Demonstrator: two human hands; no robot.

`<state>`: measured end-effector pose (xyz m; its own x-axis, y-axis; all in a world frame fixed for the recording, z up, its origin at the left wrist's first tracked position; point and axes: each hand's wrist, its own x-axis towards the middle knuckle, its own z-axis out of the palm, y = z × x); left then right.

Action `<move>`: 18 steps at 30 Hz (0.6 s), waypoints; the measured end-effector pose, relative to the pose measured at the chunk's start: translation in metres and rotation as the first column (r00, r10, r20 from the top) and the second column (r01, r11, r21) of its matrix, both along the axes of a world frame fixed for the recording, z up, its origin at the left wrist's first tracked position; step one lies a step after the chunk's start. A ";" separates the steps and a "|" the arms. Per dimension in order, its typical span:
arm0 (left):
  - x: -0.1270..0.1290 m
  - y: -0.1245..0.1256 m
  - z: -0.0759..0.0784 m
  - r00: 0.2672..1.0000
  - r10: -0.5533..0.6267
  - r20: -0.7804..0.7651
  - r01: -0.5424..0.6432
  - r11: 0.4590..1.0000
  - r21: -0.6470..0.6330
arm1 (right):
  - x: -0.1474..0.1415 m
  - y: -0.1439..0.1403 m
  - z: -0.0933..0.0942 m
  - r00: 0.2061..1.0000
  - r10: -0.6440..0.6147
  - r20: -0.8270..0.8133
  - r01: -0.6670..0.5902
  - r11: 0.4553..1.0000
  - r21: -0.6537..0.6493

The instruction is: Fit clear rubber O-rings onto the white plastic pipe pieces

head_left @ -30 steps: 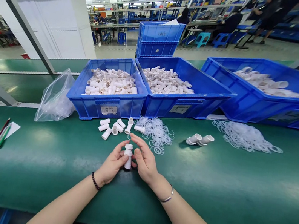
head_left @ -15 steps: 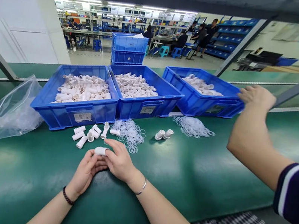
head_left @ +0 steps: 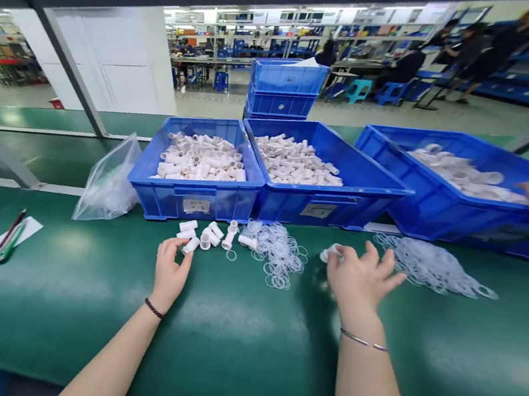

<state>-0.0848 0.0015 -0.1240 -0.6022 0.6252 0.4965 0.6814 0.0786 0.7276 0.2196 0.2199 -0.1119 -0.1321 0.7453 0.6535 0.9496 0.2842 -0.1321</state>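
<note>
Two hands: left (head_left: pixel 170 273) pinches a short white tube (head_left: pixel 190 245); right (head_left: pixel 359 280) spread open over fittings (head_left: pixel 329 255).

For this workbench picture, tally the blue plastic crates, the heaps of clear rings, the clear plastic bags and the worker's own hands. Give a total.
Blue plastic crates: 5
Heaps of clear rings: 2
Clear plastic bag: 1
Worker's hands, left hand, right hand: 2
Total: 10
</note>
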 end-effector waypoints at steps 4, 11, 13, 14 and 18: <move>-0.009 0.003 -0.006 0.994 -0.044 -0.103 0.025 0.983 -0.183 | -0.004 0.001 -0.001 0.999 0.035 -0.011 -0.035 0.999 0.037; -0.009 0.002 -0.005 1.000 -0.015 0.000 0.015 0.959 -0.282 | -0.054 -0.032 0.002 0.878 0.476 -0.048 -0.478 0.877 -0.048; -0.009 0.001 -0.001 0.997 0.027 0.074 -0.007 0.967 -0.253 | -0.069 -0.043 -0.004 0.844 0.536 -0.012 -0.534 0.839 -0.109; -0.008 0.000 0.001 0.991 0.038 0.128 -0.008 0.973 -0.232 | -0.075 -0.047 -0.007 0.838 0.545 0.003 -0.541 0.831 -0.128; -0.001 0.003 0.004 0.856 -0.065 0.512 0.085 0.996 -0.015 | -0.089 -0.054 -0.011 0.862 0.505 0.038 -0.494 0.855 -0.161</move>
<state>-0.0855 0.0045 -0.1199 -0.7154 0.6902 0.1084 0.2196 0.0748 0.9727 0.1310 0.1657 -0.1233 -0.5560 0.6488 0.5195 0.6935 0.7066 -0.1402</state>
